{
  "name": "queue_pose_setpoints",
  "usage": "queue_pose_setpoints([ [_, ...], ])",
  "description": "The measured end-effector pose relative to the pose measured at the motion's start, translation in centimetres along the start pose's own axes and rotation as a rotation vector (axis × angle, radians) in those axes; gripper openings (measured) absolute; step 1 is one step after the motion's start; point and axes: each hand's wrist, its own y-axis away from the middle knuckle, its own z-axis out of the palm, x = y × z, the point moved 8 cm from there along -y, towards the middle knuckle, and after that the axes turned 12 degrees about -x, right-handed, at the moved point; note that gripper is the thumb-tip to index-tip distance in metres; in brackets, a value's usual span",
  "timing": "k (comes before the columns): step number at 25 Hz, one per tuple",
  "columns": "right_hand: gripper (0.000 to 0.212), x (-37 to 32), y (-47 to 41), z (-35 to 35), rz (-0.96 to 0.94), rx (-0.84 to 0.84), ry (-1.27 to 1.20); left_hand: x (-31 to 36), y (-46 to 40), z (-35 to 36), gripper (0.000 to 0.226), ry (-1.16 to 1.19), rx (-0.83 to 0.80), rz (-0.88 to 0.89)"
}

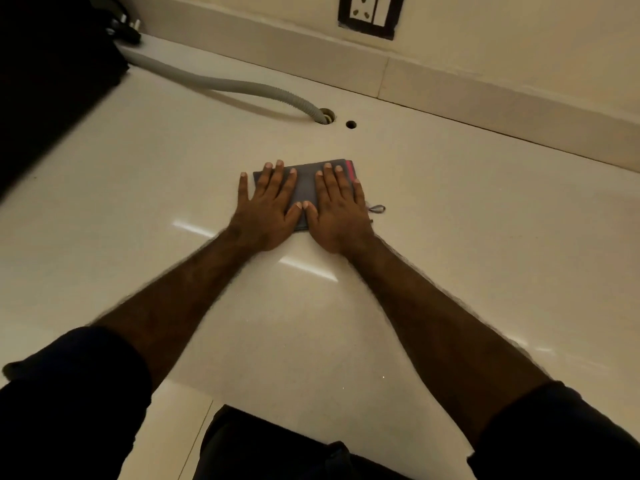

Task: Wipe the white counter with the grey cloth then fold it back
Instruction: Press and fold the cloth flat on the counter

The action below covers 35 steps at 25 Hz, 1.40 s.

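Note:
The grey cloth (306, 188) lies folded into a small rectangle on the white counter (450, 237), with a pink edge on its right side and a small loop sticking out at the right. My left hand (266, 209) rests flat on the cloth's left half, fingers spread. My right hand (337, 211) lies flat on the right half, fingers spread. The two thumbs touch at the middle of the cloth. Both palms hide much of the cloth.
A grey corrugated hose (221, 83) runs across the counter's far left into a hole (327, 116); a smaller hole (350, 124) is beside it. A dark appliance (52, 81) fills the left. A wall socket (370, 12) sits above the backsplash.

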Motion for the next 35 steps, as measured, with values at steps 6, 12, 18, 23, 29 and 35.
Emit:
queue_pose_setpoints([
  [6, 0.075, -5.5, 4.2, 2.5, -0.111, -0.005, 0.011, -2.5, 8.9, 2.0, 0.081, 0.063, 0.02, -0.139],
  [12, 0.079, -5.2, 13.7, 6.7, -0.103, 0.045, -0.054, 2.6, 17.5, 5.4, 0.083, 0.084, 0.056, -0.163],
  [18, 0.077, 0.7, 13.2, 5.5, 0.016, 0.118, -0.044, 7.4, 12.4, 4.0, 0.084, 0.052, 0.041, -0.019],
  [23, 0.074, 6.1, 11.2, 3.9, 0.121, 0.073, -0.041, 10.5, 5.8, 3.1, 0.079, -0.024, -0.031, 0.017],
  [29, 0.078, 8.0, 20.6, 6.9, 0.244, 0.122, -0.12, 16.8, 10.9, 5.8, 0.082, -0.027, -0.033, 0.202],
  [35, 0.079, 13.6, 24.6, 7.3, 0.359, 0.142, -0.124, 23.9, 10.3, 6.4, 0.083, -0.06, -0.064, 0.347],
])
